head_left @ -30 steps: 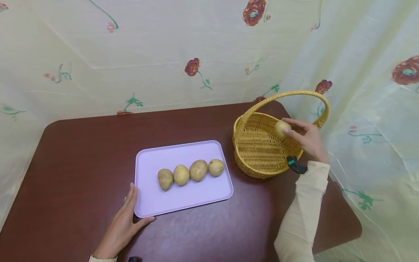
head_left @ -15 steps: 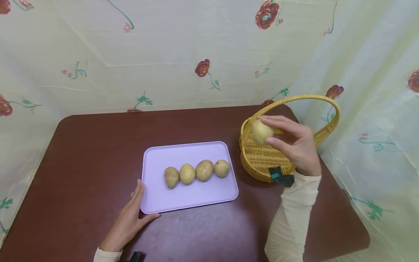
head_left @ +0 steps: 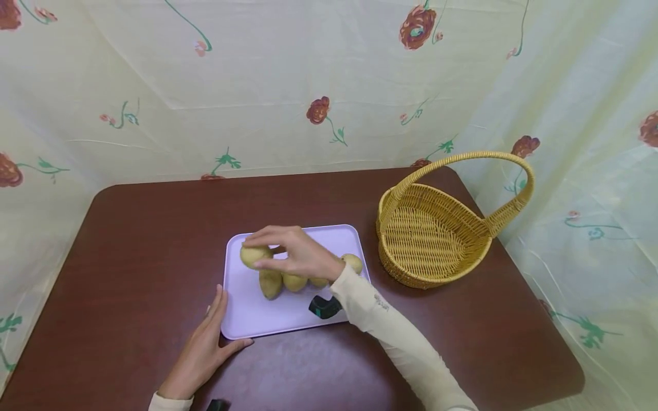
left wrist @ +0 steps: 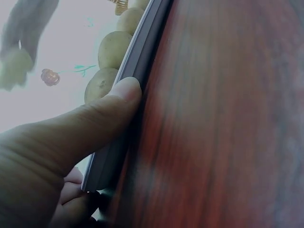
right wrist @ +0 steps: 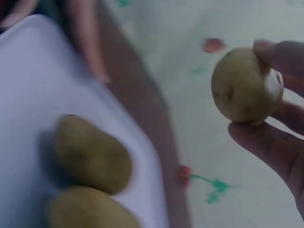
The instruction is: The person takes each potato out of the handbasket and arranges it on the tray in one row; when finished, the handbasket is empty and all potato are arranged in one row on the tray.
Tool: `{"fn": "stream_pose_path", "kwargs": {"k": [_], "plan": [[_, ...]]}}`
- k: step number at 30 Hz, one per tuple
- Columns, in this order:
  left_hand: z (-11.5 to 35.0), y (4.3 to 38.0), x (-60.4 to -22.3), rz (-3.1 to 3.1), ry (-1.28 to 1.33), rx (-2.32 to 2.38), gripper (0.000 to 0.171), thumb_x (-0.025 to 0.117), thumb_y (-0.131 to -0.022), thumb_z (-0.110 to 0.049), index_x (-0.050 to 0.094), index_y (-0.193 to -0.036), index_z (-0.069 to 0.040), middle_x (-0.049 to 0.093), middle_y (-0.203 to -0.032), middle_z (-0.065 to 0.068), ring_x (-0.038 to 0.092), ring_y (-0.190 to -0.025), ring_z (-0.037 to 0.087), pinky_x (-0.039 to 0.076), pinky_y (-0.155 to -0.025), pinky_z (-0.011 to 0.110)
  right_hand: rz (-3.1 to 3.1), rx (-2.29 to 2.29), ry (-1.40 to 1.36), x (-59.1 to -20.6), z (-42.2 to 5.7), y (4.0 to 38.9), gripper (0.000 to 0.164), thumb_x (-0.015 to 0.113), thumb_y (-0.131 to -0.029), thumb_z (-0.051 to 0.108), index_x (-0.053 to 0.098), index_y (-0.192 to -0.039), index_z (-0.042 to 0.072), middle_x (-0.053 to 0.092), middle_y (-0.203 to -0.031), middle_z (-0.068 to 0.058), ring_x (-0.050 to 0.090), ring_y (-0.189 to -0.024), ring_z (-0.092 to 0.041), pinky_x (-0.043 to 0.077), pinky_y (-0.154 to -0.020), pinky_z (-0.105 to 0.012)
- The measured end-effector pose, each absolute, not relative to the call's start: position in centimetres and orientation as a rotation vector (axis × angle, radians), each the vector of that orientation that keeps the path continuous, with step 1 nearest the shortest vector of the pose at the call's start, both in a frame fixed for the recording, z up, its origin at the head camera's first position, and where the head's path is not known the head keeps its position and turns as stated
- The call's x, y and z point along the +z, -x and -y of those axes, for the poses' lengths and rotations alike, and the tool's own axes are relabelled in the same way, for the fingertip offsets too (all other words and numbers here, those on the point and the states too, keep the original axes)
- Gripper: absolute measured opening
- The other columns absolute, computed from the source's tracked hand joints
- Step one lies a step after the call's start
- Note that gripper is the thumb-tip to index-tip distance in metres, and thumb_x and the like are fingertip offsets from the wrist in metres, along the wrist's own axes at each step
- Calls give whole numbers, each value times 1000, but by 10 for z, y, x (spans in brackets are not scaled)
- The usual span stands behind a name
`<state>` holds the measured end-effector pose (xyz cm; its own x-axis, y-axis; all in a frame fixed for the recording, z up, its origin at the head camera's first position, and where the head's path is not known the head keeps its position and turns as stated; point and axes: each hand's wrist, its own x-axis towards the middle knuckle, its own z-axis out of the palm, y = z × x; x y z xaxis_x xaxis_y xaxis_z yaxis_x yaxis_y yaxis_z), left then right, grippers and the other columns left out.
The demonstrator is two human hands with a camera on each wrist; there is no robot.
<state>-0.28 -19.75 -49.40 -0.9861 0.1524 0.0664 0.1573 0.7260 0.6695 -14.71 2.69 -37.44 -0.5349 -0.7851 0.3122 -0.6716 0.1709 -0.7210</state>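
Observation:
Between the thumb and fingertips of my right hand [head_left: 298, 251] is a potato [head_left: 254, 255], held above the left part of a lilac tray [head_left: 257, 328]. The right wrist view shows this pale round potato [right wrist: 247, 88] pinched from both sides. Below the hand, several potatoes sit in a row on the tray; the leftmost potato [head_left: 270, 284] shows best, while the hand and wrist partly cover others. My left hand [head_left: 197, 345] rests at the tray's near left corner, fingers straight along the left side. Its thumb [left wrist: 126, 90] touches the front side of the tray.
A yellow wicker basket [head_left: 426, 245] with a tall arched handle stands right of the tray, with nothing inside it. Both stand on a dark reddish-brown table [head_left: 169, 228]. A flowered cloth [head_left: 257, 85] hangs behind the table and along its right side.
My right hand has carried the potato from inside the basket leftward to above the tray. The left hand stays at the tray corner, and the tray's potatoes keep their places.

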Motion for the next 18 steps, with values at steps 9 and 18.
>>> {"fn": "stream_pose_path", "kwargs": {"k": [9, 18], "plan": [[197, 2, -495, 2883, 273, -1138, 112, 82, -72, -38, 12, -154, -5, 15, -157, 22, 28, -131, 57, 32, -96, 65, -2477, -663, 1584, -421, 19, 140, 38, 66, -92, 25, 63, -127, 12, 62, -125, 1, 55, -115, -5, 36, -97, -11], [196, -1, -496, 2863, 293, -1107, 108, 83, -73, -32, 16, -153, -4, 15, -157, 21, 29, -132, 54, 26, -110, 49, -2507, -500, 1577, -448, 24, 139, 37, 63, -93, 28, 63, -127, 14, 63, -122, 3, 55, -111, -5, 36, -99, -15]]}}
